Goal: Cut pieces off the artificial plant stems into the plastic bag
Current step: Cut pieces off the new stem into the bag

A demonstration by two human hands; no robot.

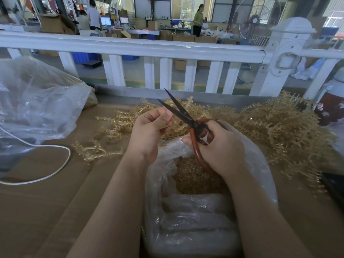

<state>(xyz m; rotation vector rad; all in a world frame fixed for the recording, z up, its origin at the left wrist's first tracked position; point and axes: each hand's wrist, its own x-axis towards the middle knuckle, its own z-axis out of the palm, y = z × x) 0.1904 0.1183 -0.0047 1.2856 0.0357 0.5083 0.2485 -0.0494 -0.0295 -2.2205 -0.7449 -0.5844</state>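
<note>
My right hand (pixel 217 146) grips the red handles of black-bladed scissors (pixel 178 110). The blades stand apart and point up and away. My left hand (pixel 149 131) has its fingers curled, thumb against fingertips, just left of the blades; what it pinches is too small to make out. Both hands hover over a clear plastic bag (pixel 260 164) that holds many cut tan pieces (pixel 193 179). A big pile of tan artificial plant stems (pixel 279 127) lies behind and to the right of the bag.
A few loose stems (pixel 93 151) lie left of the bag on the brown table (pixel 46 202). A large crumpled clear bag (pixel 37 101) and a white cord (pixel 61 164) sit at the left. A white railing (pixel 167 51) runs behind the table. A dark red bottle (pixel 329 108) stands at the right.
</note>
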